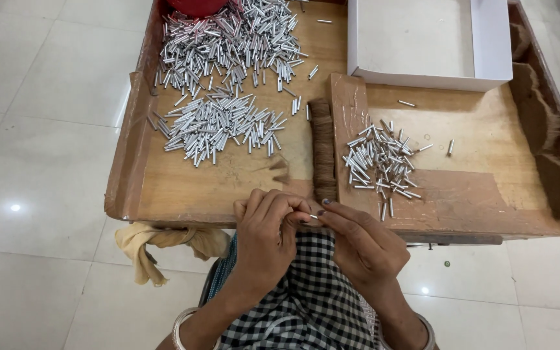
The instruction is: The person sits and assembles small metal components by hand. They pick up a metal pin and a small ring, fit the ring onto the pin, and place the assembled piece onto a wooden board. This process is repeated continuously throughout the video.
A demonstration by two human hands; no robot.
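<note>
My left hand (267, 230) and my right hand (361, 243) meet at the near edge of a wooden tray (228, 181), above my checked lap. Between their fingertips sits one small silver metal tube (313, 216); the left fingers pinch it, and the right fingertips touch its end, together with what looks like a bit of brown fibre. Just beyond the hands lies a strip of brown fibre (323, 152). A big heap of silver tubes (228, 71) covers the tray's far left, and a smaller pile of tubes (380, 162) lies to the right of the strip.
A white open cardboard box (494, 45) stands at the far right of the tray. Clumps of brown fibre (546, 129) line the tray's right side. A red object (196, 6) sits at the far edge. A tan cloth (163, 243) hangs below the tray; white floor tiles surround it.
</note>
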